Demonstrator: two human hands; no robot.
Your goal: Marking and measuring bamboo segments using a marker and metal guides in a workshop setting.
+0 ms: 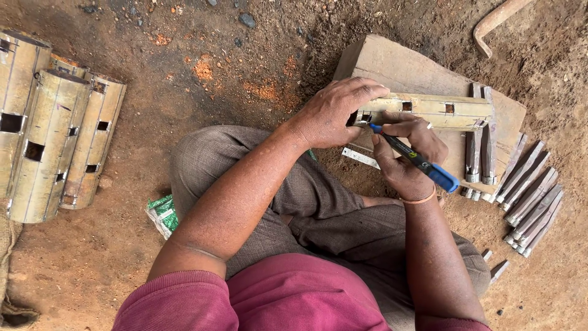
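Seen from above, seated on bare dirt floor (184, 79), knees in grey-brown trousers and a maroon top cut off at the bottom edge. Right of centre, a pale bamboo piece (429, 110) with small square cut-outs, lying on a wooden block (392, 64), long axis running left to right, its left end hidden under the left hand (334, 113), grip closed over it from above. Just below, right hand (407, 156) closed around a blue-capped black marker (413, 158), tip pointing upper left and touching the bamboo's near edge, cap end toward lower right. Partly hidden beneath the hands, a thin pale ruler (360, 157). At right, rows of dark metal chisels (530, 199). At far left, cut-out bamboo cylinders (55, 135), partly cropped. Beside the left knee, a crumpled green-and-white packet (162, 213), print unreadable. At upper right, a curved metal bar (496, 21), cropped.
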